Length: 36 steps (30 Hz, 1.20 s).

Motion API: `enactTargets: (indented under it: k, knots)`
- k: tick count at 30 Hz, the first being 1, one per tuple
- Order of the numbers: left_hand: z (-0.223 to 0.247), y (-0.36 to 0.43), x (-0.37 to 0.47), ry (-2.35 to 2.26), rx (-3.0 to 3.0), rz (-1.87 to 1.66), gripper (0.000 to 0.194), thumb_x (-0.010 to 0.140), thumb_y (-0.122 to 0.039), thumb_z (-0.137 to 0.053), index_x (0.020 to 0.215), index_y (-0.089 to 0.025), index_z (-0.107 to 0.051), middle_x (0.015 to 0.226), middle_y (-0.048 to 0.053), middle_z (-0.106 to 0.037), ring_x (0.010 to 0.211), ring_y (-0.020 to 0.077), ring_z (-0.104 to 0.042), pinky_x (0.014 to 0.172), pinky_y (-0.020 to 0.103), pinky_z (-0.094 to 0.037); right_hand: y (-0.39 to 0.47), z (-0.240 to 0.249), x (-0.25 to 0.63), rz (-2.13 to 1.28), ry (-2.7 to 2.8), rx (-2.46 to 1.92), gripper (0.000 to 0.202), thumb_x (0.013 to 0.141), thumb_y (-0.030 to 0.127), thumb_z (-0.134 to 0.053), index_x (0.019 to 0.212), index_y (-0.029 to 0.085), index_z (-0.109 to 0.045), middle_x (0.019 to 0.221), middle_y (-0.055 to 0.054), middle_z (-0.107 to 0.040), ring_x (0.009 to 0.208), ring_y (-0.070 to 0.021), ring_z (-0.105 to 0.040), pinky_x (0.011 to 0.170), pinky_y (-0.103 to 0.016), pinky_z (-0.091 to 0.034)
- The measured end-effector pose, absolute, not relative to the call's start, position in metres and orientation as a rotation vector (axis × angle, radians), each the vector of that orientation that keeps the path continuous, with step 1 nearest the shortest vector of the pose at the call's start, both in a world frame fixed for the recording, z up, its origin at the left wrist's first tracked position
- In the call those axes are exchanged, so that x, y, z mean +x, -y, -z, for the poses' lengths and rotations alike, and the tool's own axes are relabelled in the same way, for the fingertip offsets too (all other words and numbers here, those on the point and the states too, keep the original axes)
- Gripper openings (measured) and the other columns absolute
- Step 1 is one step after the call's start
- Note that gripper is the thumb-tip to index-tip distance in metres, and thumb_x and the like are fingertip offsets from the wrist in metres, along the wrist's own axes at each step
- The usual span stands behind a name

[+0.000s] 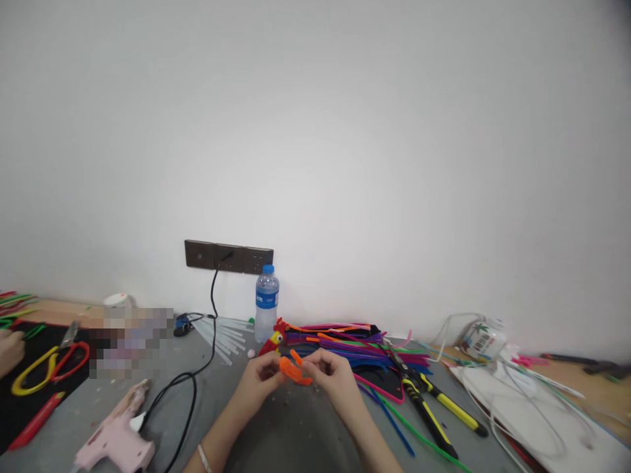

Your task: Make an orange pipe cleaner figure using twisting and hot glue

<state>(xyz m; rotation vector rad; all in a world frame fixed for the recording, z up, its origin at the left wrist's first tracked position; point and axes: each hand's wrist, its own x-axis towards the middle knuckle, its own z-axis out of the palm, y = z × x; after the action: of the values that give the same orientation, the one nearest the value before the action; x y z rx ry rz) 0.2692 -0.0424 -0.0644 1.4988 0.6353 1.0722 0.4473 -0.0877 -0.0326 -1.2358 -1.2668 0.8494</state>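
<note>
At worktop centre, low in the view: an orange pipe-cleaner piece [293,370] is being held just above the grey worktop [290,427], between both hands.
Left hand: the left hand [259,381] is coming in from 7 o'clock, its fingers [273,374] pinching narrow on the left end of the orange piece.
Right hand: the right hand [332,374] is coming in from 5 o'clock, its fingers [310,361] closing on the right end of the same piece.
Wrist: a pale bracelet [204,458] is sitting on the left forearm.
At 12 o'clock of the hands: a small red and yellow pipe-cleaner figure [275,338] is lying just beyond the fingertips, with a water bottle [267,303] standing upright behind it near the wall socket strip [229,256].
At 1 to 3 o'clock: a pile of coloured pipe cleaners [345,341] is spreading across the worktop, and yellow-handled pliers [434,407] are lying beside it.
At 11 o'clock: clear glue sticks [224,338] are fanning out.
At 8 o'clock: a pink glue gun [118,437] is lying on its side, its black cord [197,374] running up to the socket strip.
At 9 o'clock, far left: yellow and red scissors [46,364] are resting on a black mat [14,407], near another person's hand [10,348].
At 3 o'clock, far right: white cables [522,401] are trailing over a white sheet.
</note>
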Motion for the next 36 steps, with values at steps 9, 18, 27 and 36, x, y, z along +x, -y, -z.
enactTargets:
  k: [9, 18, 27, 36]
  knots:
    - [0.069, 0.04, 0.268, -0.627, 1.504, -1.075, 0.03, 0.073, -0.043, -0.073, 0.073, -0.013, -0.07, 0.068, 0.001, -0.063, 0.065, 0.0154, -0.053, 0.063, 0.024, -0.041, 0.09, 0.024, 0.445, -0.73, 1.302, -1.234, 0.014, 0.064, 0.03, -0.073, 0.058, 0.018, -0.072, 0.052, 0.003, -0.045, 0.05, -0.0126, -0.036, 0.05, -0.027, -0.028]
    - [0.067, 0.041, 0.268, -0.627, 1.514, -1.067, 0.029, 0.074, -0.042, -0.073, 0.075, -0.013, -0.071, 0.069, 0.002, -0.063, 0.067, 0.0156, -0.054, 0.064, 0.024, -0.04, 0.09, 0.023, 0.444, -0.787, 1.302, -1.275, 0.01, 0.063, 0.026, -0.071, 0.057, 0.018, -0.069, 0.049, 0.004, -0.046, 0.049, -0.0123, -0.035, 0.049, -0.026, -0.026]
    - [0.07, 0.04, 0.268, -0.592, 1.515, -1.061, 0.027, 0.075, -0.04, -0.073, 0.075, -0.013, -0.07, 0.069, 0.002, -0.063, 0.067, 0.0156, -0.054, 0.064, 0.023, -0.041, 0.094, 0.017, 0.442, -0.677, 1.385, -1.261, 0.009, 0.065, 0.023, -0.063, 0.058, 0.017, -0.065, 0.053, 0.002, -0.05, 0.051, -0.013, -0.039, 0.05, -0.025, -0.03]
    - [0.073, 0.038, 0.268, -0.566, 1.523, -1.081, 0.026, 0.076, -0.038, -0.072, 0.072, -0.013, -0.068, 0.068, 0.0, -0.06, 0.067, 0.0148, -0.053, 0.063, 0.023, -0.04, 0.097, 0.015, 0.441, -0.604, 1.444, -1.287, 0.01, 0.066, 0.02, -0.061, 0.058, 0.016, -0.066, 0.057, 0.0, -0.052, 0.053, -0.0141, -0.042, 0.051, -0.025, -0.032]
